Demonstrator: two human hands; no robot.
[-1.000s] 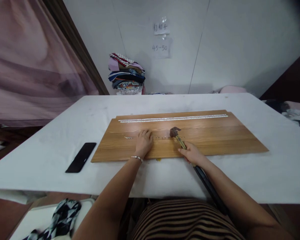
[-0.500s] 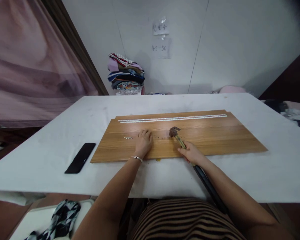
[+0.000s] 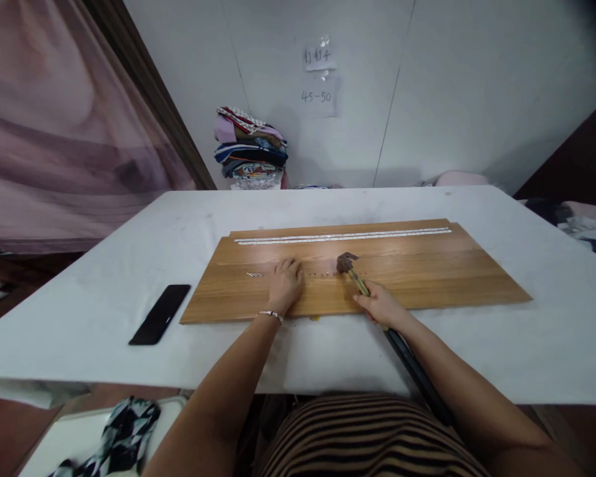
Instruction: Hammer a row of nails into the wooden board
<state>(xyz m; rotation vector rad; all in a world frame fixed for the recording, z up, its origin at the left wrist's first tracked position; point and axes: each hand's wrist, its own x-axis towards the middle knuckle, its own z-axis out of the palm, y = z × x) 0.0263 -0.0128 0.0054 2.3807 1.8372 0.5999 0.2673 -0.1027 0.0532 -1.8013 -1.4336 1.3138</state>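
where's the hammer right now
In the head view, the hammer is right of centre, gripped in the right hand, its metal head over the wooden board, to the right of the left hand.

Reads "钉钉子" on the upper paper sheet (image 3: 320, 64), taped to the pale wall (image 3: 451, 99): three Chinese characters in dark handwriting, set in one horizontal row, somewhat faint. Reads "45-50" on the lower paper sheet (image 3: 319, 106), taped directly beneath on the same wall: two numbers joined by a dash, likewise handwritten, plainly legible. Shows fine markings on the two white strips (image 3: 288, 240) lying along the far side of the wooden board (image 3: 427, 265); too small to read.
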